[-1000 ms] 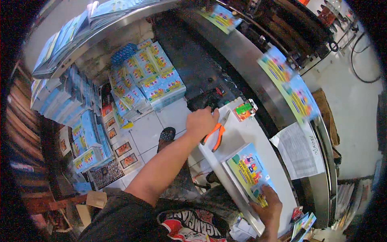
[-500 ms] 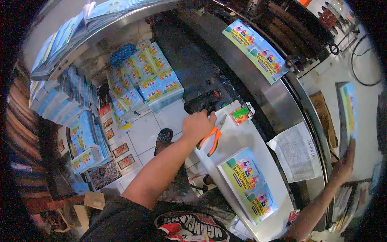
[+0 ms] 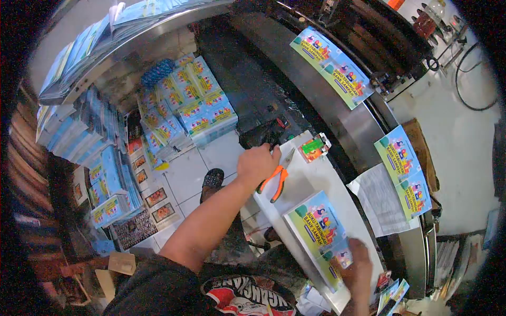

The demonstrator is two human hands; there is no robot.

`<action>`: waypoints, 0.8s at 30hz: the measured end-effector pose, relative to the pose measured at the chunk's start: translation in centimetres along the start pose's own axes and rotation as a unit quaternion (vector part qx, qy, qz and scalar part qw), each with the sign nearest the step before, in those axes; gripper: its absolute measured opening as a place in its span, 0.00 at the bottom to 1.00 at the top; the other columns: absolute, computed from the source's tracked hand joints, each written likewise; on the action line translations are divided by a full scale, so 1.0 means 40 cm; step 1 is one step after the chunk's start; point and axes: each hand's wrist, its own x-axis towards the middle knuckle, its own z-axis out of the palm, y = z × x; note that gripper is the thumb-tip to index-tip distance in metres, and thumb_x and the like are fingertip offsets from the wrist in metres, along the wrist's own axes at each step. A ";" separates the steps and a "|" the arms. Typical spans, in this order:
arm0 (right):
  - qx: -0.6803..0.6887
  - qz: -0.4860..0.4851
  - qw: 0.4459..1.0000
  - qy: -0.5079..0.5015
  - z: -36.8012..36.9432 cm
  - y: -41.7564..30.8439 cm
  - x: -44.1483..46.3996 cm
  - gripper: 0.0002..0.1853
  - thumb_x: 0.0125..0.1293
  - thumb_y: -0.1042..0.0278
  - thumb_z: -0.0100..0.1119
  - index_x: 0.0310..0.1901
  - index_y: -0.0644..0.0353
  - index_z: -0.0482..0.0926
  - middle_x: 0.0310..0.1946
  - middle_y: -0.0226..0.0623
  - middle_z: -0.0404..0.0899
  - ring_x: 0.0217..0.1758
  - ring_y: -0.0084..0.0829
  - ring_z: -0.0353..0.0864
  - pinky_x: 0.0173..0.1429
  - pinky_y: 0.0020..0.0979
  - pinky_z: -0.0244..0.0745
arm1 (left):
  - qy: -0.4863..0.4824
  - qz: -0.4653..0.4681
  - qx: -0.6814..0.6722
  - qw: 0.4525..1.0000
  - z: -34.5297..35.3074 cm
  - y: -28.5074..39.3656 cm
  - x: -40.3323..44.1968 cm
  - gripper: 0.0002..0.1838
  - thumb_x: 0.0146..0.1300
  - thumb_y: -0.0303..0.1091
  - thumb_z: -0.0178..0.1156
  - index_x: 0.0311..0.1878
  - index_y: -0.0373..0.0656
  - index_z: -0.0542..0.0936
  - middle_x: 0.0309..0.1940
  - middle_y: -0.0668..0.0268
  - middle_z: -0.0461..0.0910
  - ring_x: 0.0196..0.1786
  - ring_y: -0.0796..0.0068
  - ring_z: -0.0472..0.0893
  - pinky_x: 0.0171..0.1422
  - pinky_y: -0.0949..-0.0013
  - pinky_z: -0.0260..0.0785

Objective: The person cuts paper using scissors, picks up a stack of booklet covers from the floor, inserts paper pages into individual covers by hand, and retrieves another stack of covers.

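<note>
Since the last head frame, the right hand (image 3: pixel 357 263) has returned, fingers loosely spread at the near end of the bright blue-green cover stack (image 3: pixel 319 226) along the white bench's (image 3: pixel 363 253) left edge, bare strip opposite; any grip is unclear. Left hand (image 3: pixel 257 164), fingers bent, hold indiscernible, is at the far-left corner beside orange pliers (image 3: pixel 274 181).
</note>
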 end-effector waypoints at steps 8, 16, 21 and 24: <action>-0.031 -0.031 0.998 -0.040 0.050 -0.020 -0.058 0.43 0.42 0.56 0.79 0.60 0.68 0.73 0.59 0.52 0.74 0.60 0.51 0.75 0.64 0.44 0.74 | 0.022 0.020 0.016 0.999 0.011 -0.006 0.003 0.29 0.71 0.55 0.42 0.43 0.39 0.84 0.37 0.46 0.85 0.42 0.48 0.86 0.49 0.48 0.78; 0.003 0.012 0.997 -0.079 0.016 -0.037 -0.052 0.25 0.54 0.72 0.65 0.56 0.64 0.76 0.45 0.54 0.81 0.52 0.54 0.81 0.57 0.46 0.76 | 0.025 0.019 0.011 0.999 0.015 -0.007 0.005 0.29 0.71 0.55 0.42 0.44 0.38 0.84 0.35 0.45 0.85 0.42 0.47 0.86 0.49 0.48 0.78; -0.039 0.104 0.991 0.071 -0.215 0.110 0.019 0.19 0.65 0.70 0.54 0.57 0.63 0.80 0.44 0.55 0.83 0.47 0.54 0.82 0.53 0.46 0.75 | 0.022 0.016 0.007 1.000 0.024 -0.010 0.011 0.30 0.71 0.55 0.42 0.45 0.38 0.84 0.35 0.45 0.85 0.42 0.47 0.86 0.49 0.48 0.78; -0.098 0.209 0.947 0.221 -0.380 0.231 0.142 0.18 0.73 0.72 0.46 0.61 0.65 0.76 0.53 0.54 0.81 0.56 0.46 0.82 0.61 0.40 0.74 | 0.020 0.022 0.003 1.000 0.015 -0.008 0.009 0.30 0.71 0.55 0.42 0.45 0.38 0.84 0.35 0.45 0.85 0.42 0.47 0.86 0.49 0.47 0.78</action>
